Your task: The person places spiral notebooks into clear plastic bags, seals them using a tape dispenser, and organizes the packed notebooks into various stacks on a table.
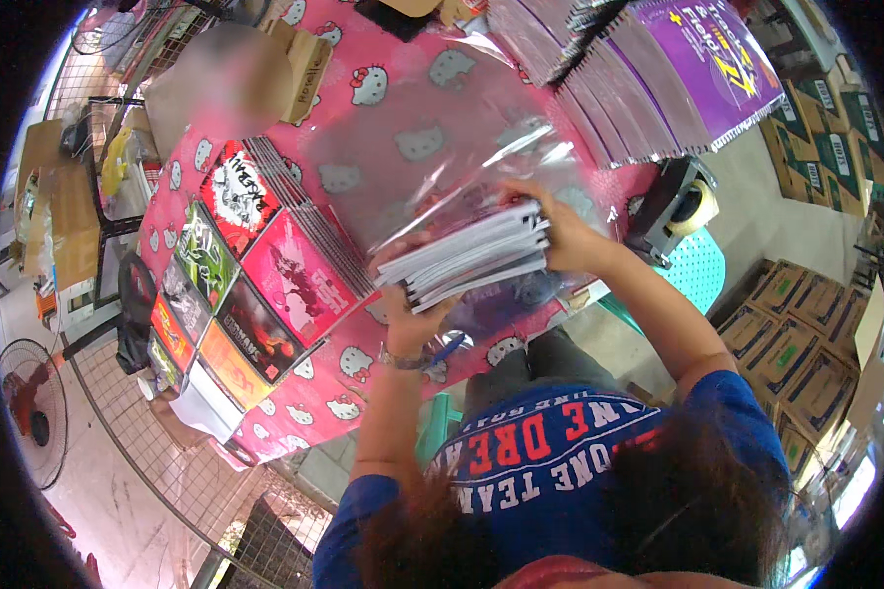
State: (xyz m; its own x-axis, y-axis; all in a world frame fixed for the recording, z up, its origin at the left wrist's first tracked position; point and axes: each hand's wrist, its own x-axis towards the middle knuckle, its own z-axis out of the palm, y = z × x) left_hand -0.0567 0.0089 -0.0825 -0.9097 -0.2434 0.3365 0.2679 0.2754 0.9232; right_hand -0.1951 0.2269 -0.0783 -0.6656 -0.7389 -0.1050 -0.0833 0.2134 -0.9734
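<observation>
A stack of notebooks (467,257) is held between my two hands over the pink patterned tablecloth (349,363), its white page edges facing me. My left hand (414,319) grips the near left end, and a band circles that wrist. My right hand (565,231) is wrapped round the right end. Beneath and beyond the stack lies clear plastic (422,147), shiny and wrinkled. To the left, overlapping rows of colourful notebooks (300,275) lie fanned out. At the far right stand piles of purple spiral notebooks (702,64).
A tape dispenser (670,211) stands at the table's right edge, above a teal perforated stool (692,280). Stacked cartons (796,334) line the floor at right. A cardboard piece (304,79) lies at the back left. Beyond the table's left are a wire rack (138,432) and a fan (34,417).
</observation>
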